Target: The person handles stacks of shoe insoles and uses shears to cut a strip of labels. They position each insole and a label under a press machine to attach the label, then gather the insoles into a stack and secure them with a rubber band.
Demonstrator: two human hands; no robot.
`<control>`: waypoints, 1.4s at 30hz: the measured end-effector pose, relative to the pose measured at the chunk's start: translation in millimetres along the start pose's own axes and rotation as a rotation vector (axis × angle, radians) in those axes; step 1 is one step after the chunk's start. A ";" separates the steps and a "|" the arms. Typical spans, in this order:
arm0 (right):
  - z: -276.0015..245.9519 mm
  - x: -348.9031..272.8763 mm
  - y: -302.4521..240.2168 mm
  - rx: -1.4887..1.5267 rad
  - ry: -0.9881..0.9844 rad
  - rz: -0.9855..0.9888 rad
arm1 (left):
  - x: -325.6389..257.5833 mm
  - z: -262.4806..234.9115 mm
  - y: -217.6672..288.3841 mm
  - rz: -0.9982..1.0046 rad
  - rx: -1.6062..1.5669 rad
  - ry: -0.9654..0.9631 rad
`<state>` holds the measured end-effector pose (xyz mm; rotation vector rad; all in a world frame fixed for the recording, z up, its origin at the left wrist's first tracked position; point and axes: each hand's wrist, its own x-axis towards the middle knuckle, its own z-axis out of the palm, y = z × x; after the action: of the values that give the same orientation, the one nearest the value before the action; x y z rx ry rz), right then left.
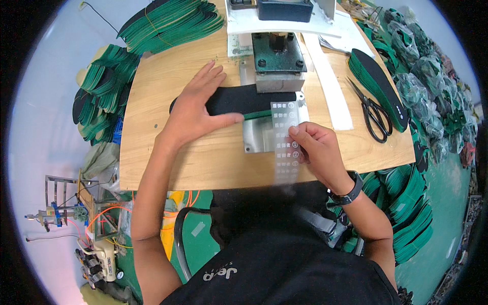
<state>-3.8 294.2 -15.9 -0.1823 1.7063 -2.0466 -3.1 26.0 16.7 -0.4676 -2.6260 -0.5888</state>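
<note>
A black insole with a green edge (234, 101) lies across the metal base plate (258, 136) of a press. My left hand (195, 109) rests on the insole's left part, fingers spread and thumb along its near edge. Between the thumb and fingers of my right hand (316, 147) is a clear strip of white printed transfer labels (282, 114), hanging down past the table's front edge. The strip's top end overlaps the near right part of the insole and plate. Above the insole's right end stands the press head (280, 79), a metal block under a dark plate.
Black-handled scissors (375, 114) and a stack of insoles (378, 89) lie at the right. A white strip (328, 84) runs beside the press. Bundled green insoles (170, 25) sit at the far left, with more piles (104, 91) beside the table. Plastic-wrapped bundles (424, 76) stand farther right.
</note>
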 end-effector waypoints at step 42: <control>5.2 43.2 6.9 0.126 0.100 0.119 | 18.9 16.3 -26.4 0.139 -0.016 -0.185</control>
<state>-38.1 270.1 -29.6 0.0619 1.5982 -2.0976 -35.0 15.3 3.0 -0.7344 -2.7345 -0.5454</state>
